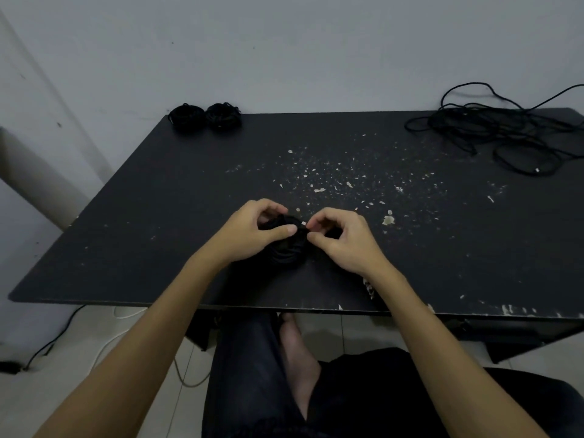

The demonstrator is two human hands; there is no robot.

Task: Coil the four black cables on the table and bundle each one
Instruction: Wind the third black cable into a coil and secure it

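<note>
Near the front edge of the table (158, 200), the left hand (252, 230) grips the coiled cable (286, 248); the right hand (339, 238) pinches its plug end (303, 223). If that pinch slips, the loops would likely spring loose.

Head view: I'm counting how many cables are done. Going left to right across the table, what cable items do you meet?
First coiled bundle → second coiled bundle, side by side at the far left corner → coil being bundled, held by the left hand and right hand → loose tangled cable at the far right.
</note>
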